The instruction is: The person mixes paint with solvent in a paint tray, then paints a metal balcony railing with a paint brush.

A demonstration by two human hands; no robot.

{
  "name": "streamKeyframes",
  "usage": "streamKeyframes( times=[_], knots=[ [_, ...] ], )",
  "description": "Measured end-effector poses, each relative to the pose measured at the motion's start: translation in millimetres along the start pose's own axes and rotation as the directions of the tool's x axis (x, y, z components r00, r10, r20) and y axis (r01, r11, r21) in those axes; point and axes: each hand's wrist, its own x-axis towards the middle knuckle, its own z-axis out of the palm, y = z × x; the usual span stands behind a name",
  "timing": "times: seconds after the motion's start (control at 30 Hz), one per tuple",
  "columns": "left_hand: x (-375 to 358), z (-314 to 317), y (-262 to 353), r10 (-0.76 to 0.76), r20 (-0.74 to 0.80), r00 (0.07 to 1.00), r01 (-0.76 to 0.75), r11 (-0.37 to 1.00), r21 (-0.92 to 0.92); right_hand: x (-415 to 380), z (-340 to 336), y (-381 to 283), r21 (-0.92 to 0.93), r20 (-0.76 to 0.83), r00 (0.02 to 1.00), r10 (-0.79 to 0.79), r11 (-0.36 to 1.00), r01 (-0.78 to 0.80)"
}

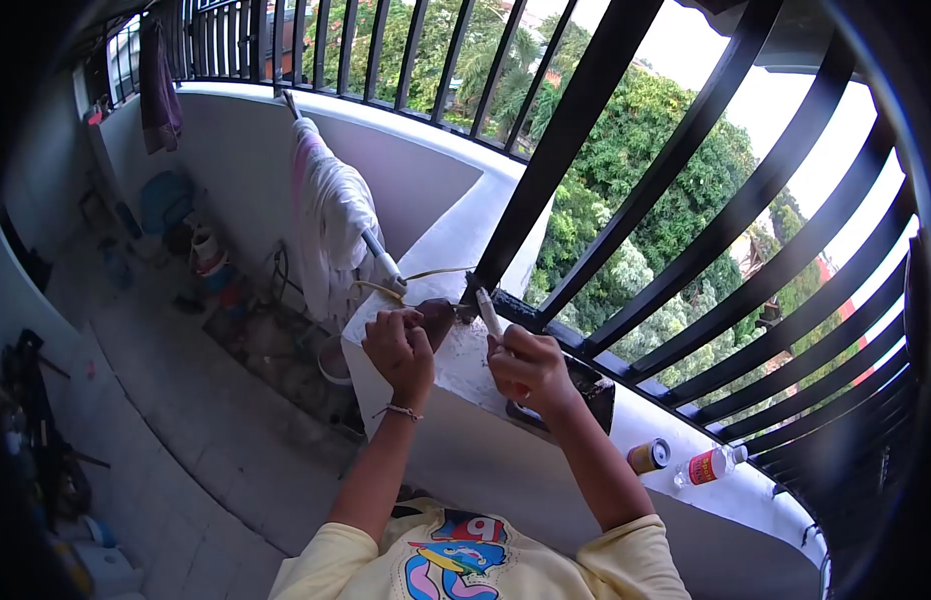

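Note:
My right hand (530, 368) is closed around a slim white-handled brush (490, 312). The brush's far end meets the foot of a black railing post (495, 255), where the ledge looks dark and flaky. On the other side of the post, my left hand (397, 345) is closed on a dark reddish-brown piece (437, 318), whose kind I cannot make out. A yellowish cord (385, 291) lies just beyond that hand. Under my right wrist sits a dark tray-like object (595, 385), partly hidden by the arm.
White cloths (330, 200) hang over a pole (380, 255) at the ledge. A small can (648, 456) and a labelled plastic bottle (710, 466) stand to the right on the white ledge (755, 510). Buckets and clutter (210, 255) line the wall below left.

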Motion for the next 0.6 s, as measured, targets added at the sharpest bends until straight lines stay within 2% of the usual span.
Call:
streamKeyframes(
  times=[0.1,0.17,0.2,0.27,0.3,0.33,0.37,0.43,0.5,0.57,0.6],
  knots=[
    [-1,2,-1,-0.013,0.031,0.999,0.011,0.998,0.067,14,-11,8,0.127,-0.143,0.981,0.133,0.985,-0.115],
    [-2,3,0,-0.034,0.062,0.997,0.027,0.992,0.120,28,-27,9,0.140,-0.190,0.967,0.172,0.979,-0.147],
    [-2,3,1,-0.020,0.060,0.998,0.011,0.989,0.148,34,-38,3,0.151,-0.171,0.954,0.248,0.963,-0.223],
    [-1,3,3,-0.006,0.060,0.998,-0.004,0.984,0.178,42,-49,3,0.168,-0.211,0.951,0.225,0.967,-0.191],
    [-1,3,4,0.023,0.091,0.996,-0.040,0.981,0.190,43,-54,2,0.180,-0.255,0.945,0.205,0.970,-0.162],
    [0,2,6,0.051,0.125,0.991,-0.075,0.977,0.200,39,-58,-3,0.262,-0.231,0.923,0.309,0.933,-0.246],
    [1,0,6,0.050,0.130,0.990,-0.076,0.977,0.201,35,-60,-10,0.264,-0.231,0.921,0.314,0.931,-0.252],
    [4,-5,9,0.203,0.246,0.948,-0.263,0.935,0.239,29,-61,-26,0.260,-0.269,0.870,0.414,0.901,-0.349],
    [7,-4,9,0.224,0.289,0.931,-0.300,0.920,0.252,18,-60,-43,0.212,-0.295,0.870,0.395,0.915,-0.343],
    [20,-1,1,0.214,0.360,0.908,-0.319,0.911,0.263,2,-52,-62,0.215,-0.313,0.832,0.457,0.888,-0.407],
    [29,-1,1,0.252,0.267,0.930,-0.318,0.917,0.241,-7,-46,-70,0.236,-0.320,0.808,0.494,0.868,-0.437]
  ],
)
